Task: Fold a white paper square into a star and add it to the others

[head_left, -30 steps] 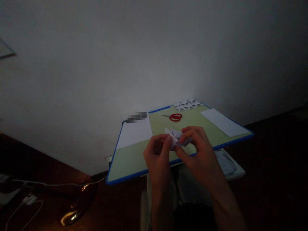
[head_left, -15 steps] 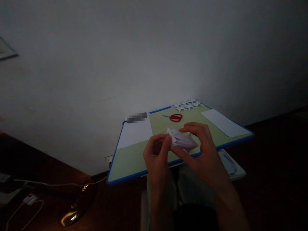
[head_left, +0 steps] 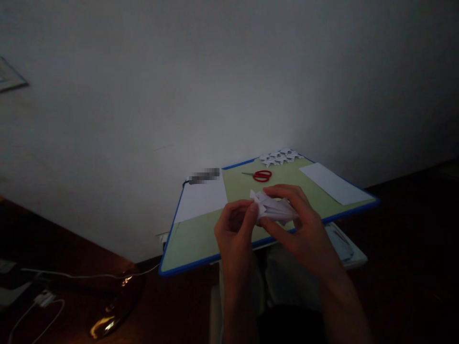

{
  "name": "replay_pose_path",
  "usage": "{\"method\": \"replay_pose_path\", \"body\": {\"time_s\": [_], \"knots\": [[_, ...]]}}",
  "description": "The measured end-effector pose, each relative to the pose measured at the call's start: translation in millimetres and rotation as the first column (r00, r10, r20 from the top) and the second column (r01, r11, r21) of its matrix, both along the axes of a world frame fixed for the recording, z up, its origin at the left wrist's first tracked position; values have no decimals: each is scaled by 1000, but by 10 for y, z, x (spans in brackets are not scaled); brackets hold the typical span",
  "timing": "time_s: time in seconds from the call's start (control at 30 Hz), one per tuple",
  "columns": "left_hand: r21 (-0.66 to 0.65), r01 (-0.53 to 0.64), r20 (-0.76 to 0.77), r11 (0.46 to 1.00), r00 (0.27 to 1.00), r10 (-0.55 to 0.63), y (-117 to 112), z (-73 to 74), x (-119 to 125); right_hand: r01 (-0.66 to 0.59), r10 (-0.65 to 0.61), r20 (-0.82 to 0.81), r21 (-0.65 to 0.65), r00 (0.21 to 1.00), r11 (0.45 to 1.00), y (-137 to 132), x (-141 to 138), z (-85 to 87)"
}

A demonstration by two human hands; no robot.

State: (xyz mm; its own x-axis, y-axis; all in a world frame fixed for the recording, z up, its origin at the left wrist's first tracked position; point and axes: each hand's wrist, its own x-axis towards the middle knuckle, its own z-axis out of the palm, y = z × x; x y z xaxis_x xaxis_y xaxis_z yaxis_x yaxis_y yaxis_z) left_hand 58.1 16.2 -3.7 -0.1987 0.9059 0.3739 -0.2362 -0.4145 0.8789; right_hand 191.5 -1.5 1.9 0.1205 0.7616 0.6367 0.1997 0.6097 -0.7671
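Note:
A white folded paper figure (head_left: 274,209) is held above the near part of the table, its pleats and pointed corners showing. My left hand (head_left: 236,227) pinches its left end between thumb and forefinger. Around its right side curves my right hand (head_left: 299,222), with the thumb underneath and the fingertips on the upper edge. Both hands are closed on the paper. Part of its right end is covered by my right hand.
Red-handled scissors (head_left: 262,176) lie behind my hands on the green, blue-edged table (head_left: 197,246). Several white folded paper pieces (head_left: 279,156) sit at the back. White paper sheets lie left (head_left: 202,198) and right (head_left: 335,183). A wall (head_left: 229,86) stands behind.
My right hand has shifted slightly left, its fingers closing further around the paper figure's right end. The left hand keeps its pinch, and the figure has moved slightly right.

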Motion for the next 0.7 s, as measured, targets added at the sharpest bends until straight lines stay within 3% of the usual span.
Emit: {"method": "replay_pose_path", "body": {"time_s": [0.5,0.7], "knots": [[0,88,25,996,996,-88,37,6,-19,-18,13,-99,-49,995,999,32,-7,-17],[19,74,13,997,997,-74,24,41,-15,-28,24,-103,-39,994,999,19,16,-16]]}}
